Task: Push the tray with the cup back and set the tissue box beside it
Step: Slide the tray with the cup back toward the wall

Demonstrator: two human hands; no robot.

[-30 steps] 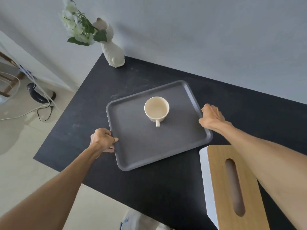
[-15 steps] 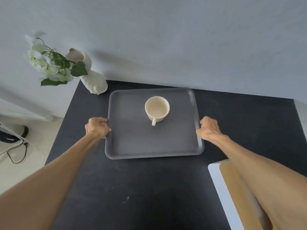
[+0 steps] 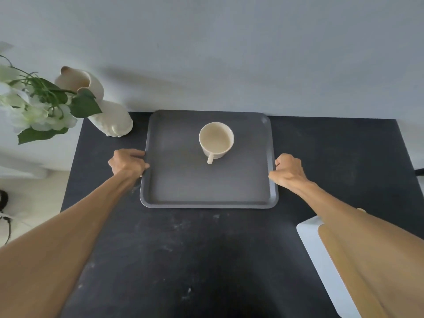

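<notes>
A grey tray [image 3: 183,191] lies on the black table, its far edge against the wall. A cream cup [image 3: 216,140] stands upright on the tray's far half, handle pointing toward me. My left hand [image 3: 127,162] grips the tray's left rim. My right hand [image 3: 288,172] grips the right rim. The tissue box [image 3: 325,267], white with a wooden lid, sits at the table's near right corner, mostly hidden under my right forearm.
A cream vase [image 3: 103,111] with white flowers [image 3: 34,106] stands at the table's far left corner, close to the tray's left side. Bare black tabletop [image 3: 344,157] stretches right of the tray. The grey wall [image 3: 229,53] bounds the far side.
The tray has turned square to the wall and slid back until its far edge meets it. Both hands went with it, still on the rims. The cup kept its place on the tray.
</notes>
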